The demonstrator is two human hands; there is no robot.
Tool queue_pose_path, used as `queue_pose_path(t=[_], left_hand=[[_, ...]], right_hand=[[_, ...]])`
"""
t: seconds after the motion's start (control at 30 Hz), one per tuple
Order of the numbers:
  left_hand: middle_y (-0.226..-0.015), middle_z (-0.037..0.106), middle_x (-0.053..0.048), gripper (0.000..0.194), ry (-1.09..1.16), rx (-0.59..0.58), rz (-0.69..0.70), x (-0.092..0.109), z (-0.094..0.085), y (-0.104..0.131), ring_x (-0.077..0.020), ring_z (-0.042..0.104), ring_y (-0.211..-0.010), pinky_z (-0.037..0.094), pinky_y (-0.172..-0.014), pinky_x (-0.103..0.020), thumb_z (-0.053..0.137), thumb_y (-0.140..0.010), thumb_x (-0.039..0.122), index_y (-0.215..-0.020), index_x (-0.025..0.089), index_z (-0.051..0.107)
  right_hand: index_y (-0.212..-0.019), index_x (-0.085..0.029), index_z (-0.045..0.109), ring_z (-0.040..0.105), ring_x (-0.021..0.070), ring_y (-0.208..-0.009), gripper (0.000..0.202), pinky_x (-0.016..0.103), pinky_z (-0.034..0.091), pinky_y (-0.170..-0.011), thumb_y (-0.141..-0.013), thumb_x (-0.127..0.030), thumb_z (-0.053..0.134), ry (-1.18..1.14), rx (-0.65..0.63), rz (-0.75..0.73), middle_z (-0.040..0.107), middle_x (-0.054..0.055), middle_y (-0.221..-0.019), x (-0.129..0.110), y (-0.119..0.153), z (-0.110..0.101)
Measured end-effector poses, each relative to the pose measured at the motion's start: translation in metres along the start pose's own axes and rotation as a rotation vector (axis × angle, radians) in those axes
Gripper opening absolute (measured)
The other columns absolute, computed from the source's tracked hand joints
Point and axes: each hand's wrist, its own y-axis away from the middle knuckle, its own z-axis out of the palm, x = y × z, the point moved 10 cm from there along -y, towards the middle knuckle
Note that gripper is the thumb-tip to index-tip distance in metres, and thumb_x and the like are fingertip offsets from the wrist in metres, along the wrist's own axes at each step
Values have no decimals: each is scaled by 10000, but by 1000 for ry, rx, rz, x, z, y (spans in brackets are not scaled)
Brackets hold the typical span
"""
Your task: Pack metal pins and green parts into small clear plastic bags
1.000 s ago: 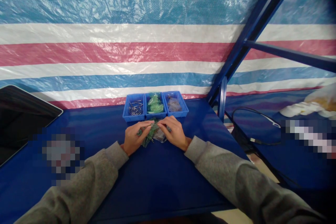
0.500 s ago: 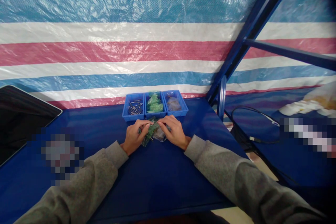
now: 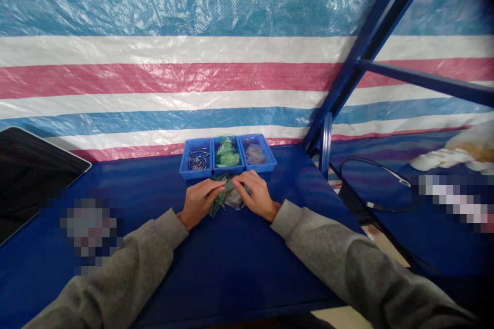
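Green bags (image 3: 219,203): crumpled in a small pile, between the two hands and just beneath the fingertips.
Left hand (image 3: 198,201): thumb and forefinger drawn close together over the left side of the pile.
Right hand (image 3: 255,194): fingers curved down, their tips near the thumb, over the right side of the pile.
Grip: the pile is small and partly covered from this angle, so I cannot tell whether either hand has something pinched.
Clear bags (image 3: 234,199): right up against the green ones, just left of the right thumb.
Middle bin (image 3: 239,169): blue, just beyond the fingertips, with green packets (image 3: 227,155) heaped inside.
Left bin (image 3: 196,175): touching the middle one, beyond the left fingers, holding loose metal pins (image 3: 198,159).
Right bin (image 3: 266,167): on the other side of the middle one, beyond the right fingers, with clear packets (image 3: 254,154) in it.
Table (image 3: 231,277): blue, under the pile and both hands.
Sleeves (image 3: 320,236): grey, reaching to both wrists.
Screen (image 3: 34,180): dark, tilted, well left of the left fingers.
Frame (image 3: 347,82): blue, slanting up to the right, beyond the right fingers.
Cable (image 3: 370,162): black, looped, well right of the right fingers.
Sheet (image 3: 173,77): striped white, blue and red, behind everything.
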Motion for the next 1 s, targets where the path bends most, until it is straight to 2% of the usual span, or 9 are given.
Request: queue_pose_path(t=[0.27,0.43,0.5,0.77,0.93,1.0], left_hand=[[-920,673,-45,230,72,-13,4,-1,-1,0,-134,624,-833,499,-732,-245,447,-885,176,-1010,193,640],[-749,685,1,177,25,7,-67,-12,0,3,-92,608,-579,489,-616,-199,491,-873,244,-959,190,636],[-720,680,11,164,11,-2,-85,-14,2,4,-81,595,-536,479,-588,-183,501,-870,255,-946,187,628],[-687,677,23,166,10,-27,-67,-9,3,1,-81,622,-559,491,-600,-168,507,-867,280,-949,190,619],[-857,701,-26,198,-19,-1,-22,-4,1,0,-129,658,-735,517,-705,-220,563,-832,294,-986,189,630],[-864,698,-25,174,-26,7,-8,-3,0,0,-135,655,-756,516,-705,-230,573,-826,274,-965,193,638]], right_hand=[[-887,-186,606,564,169,-741,160,332,418,-727,-897,-231,452,0,7,0,633,50,-793,-1,-1,-1],[-901,-185,606,570,159,-725,137,326,416,-724,-882,-236,480,-22,-11,-36,639,47,-800,-4,-1,1],[-925,-186,605,566,153,-711,132,321,414,-716,-875,-241,496,-31,-27,-61,641,46,-805,-6,0,3],[-940,-194,609,572,148,-726,142,305,416,-711,-881,-255,495,-19,-70,-128,642,38,-792,-13,0,7],[-924,-193,608,581,157,-742,146,315,422,-720,-892,-238,473,-18,-29,-81,650,48,-822,-8,0,4],[-910,-193,607,575,163,-737,151,322,424,-715,-896,-240,464,-22,-14,-47,649,52,-820,-5,0,2]])
